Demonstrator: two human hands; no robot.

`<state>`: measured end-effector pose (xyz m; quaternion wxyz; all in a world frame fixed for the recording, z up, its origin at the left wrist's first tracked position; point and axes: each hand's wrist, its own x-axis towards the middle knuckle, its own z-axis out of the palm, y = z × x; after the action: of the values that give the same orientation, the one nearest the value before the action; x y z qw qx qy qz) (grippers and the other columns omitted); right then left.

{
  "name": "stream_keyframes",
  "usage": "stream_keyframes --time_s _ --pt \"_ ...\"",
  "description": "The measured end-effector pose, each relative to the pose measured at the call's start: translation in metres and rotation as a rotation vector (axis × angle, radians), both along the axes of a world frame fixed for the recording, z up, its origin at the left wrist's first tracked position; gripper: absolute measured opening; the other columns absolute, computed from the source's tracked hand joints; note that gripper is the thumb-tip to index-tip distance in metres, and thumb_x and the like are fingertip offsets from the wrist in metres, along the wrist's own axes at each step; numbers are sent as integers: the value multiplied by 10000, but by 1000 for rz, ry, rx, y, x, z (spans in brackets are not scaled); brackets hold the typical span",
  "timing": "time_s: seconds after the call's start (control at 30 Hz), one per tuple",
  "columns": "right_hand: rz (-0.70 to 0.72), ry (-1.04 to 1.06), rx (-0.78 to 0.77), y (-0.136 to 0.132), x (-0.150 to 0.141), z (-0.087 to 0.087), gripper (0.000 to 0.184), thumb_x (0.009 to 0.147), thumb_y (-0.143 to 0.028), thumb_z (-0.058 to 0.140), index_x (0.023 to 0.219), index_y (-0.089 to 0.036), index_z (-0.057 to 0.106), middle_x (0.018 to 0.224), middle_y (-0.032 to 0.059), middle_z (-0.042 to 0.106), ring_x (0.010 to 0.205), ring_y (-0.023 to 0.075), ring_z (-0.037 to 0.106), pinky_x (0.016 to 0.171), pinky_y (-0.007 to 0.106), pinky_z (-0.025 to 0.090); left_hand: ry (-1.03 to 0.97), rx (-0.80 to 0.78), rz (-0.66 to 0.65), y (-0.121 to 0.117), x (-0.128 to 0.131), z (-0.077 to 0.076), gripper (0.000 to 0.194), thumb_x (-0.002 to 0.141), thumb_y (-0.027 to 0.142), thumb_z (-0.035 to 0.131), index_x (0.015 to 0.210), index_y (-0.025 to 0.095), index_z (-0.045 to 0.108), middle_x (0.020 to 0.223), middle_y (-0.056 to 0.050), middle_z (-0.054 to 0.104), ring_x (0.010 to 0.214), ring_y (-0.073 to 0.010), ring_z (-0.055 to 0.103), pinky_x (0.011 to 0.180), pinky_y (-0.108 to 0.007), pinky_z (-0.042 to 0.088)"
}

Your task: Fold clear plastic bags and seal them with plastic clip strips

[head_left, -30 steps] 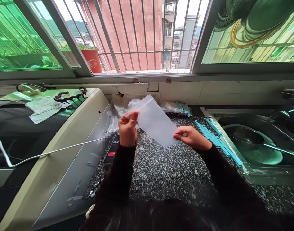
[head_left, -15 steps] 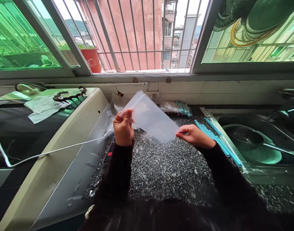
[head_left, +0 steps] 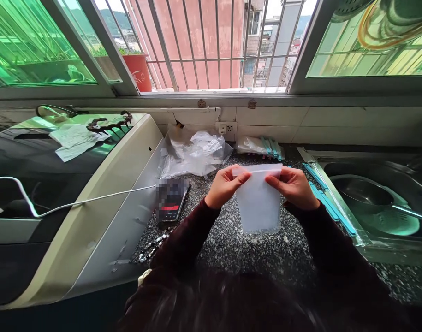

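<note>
A frosted, see-through plastic bag [head_left: 259, 205] hangs upright between my hands above the speckled dark countertop [head_left: 228, 249]. My left hand [head_left: 227, 184] pinches its upper left edge, thumb in front. At the upper right edge my right hand [head_left: 294, 186] grips it the same way. A band runs across the bag near its top. To the left of my left hand lies a phone [head_left: 172, 199] with a white cable leading to it. Light-blue strips [head_left: 330, 200] lie on the counter to the right of my right hand.
Crumpled clear plastic [head_left: 197, 150] lies at the back left. By the wall is a clear packet [head_left: 250, 144] with blue strips on it. The sink [head_left: 370, 161] at right holds a pan [head_left: 365, 190]. A bulky appliance [head_left: 121, 221] stands at left.
The bag has turned from slanted to upright and come down nearer me. My left hand has moved right, closer to my right hand. The phone and crumpled plastic are now uncovered.
</note>
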<state>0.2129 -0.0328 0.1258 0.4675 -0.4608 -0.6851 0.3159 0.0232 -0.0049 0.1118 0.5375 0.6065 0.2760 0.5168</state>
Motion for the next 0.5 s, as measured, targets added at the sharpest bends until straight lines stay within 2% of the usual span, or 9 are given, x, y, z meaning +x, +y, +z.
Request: stream_keyframes --time_s 0.1,0.2,0.37,0.43,0.5 --pt "-97 106 37 2 -2 -5 319 685 -497 656 691 -180 623 642 18 599 544 116 494 475 263 409 -25 -38 -41 2 3 -5 406 639 515 690 791 140 664 610 15 570 525 -70 450 510 -215 370" --pt "-177 156 72 8 -3 -9 320 691 -504 646 687 -186 609 632 12 584 531 112 481 469 263 404 37 -70 -67 5 4 -9 378 648 494 692 763 134 674 594 10 568 512 -65 446 500 -213 368" --pt "-147 156 89 18 -6 -24 444 690 -614 585 735 -173 586 667 19 590 563 112 504 509 257 426 31 -98 -10 9 1 -9 306 683 441 679 704 136 672 575 5 572 480 -56 458 470 -204 373" --pt "-138 124 62 18 0 -35 495 708 -642 539 819 -162 595 700 31 610 582 118 527 529 258 438 -1 -105 9 12 -2 -8 281 692 413 676 737 136 675 584 2 584 473 -55 473 455 -198 373" --pt "-175 4 30 16 13 -48 478 717 -620 538 833 -160 604 715 42 628 597 131 545 551 267 447 -40 -112 27 14 -5 -6 271 698 380 672 825 141 676 583 10 586 466 -56 481 447 -194 378"
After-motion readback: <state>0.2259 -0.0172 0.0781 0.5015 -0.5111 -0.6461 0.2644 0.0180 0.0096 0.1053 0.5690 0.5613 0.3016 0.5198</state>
